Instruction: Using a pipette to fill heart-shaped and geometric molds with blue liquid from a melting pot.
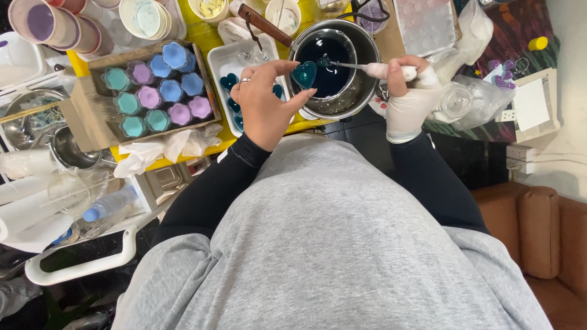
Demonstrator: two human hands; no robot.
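Left hand: the bare left hand (264, 101), a ring on one finger, held its grip clamped on a teal heart-shaped piece (303, 74) at upper centre of the frame, over the pot's near rim.
Right hand: the gloved right hand (408, 91) kept its grip closed around a white-handled tool (373, 68), its tip touching the heart.
Pot: a steel pot (361, 91) of dark blue liquid stood on the yellow tabletop (208, 38).
Upper left: a wooden tray (98, 107) carried teal, purple and blue moulded pieces.

Eleven flower-shaped candles (158, 91) in box, two hands (264, 101), one pot (361, 73)
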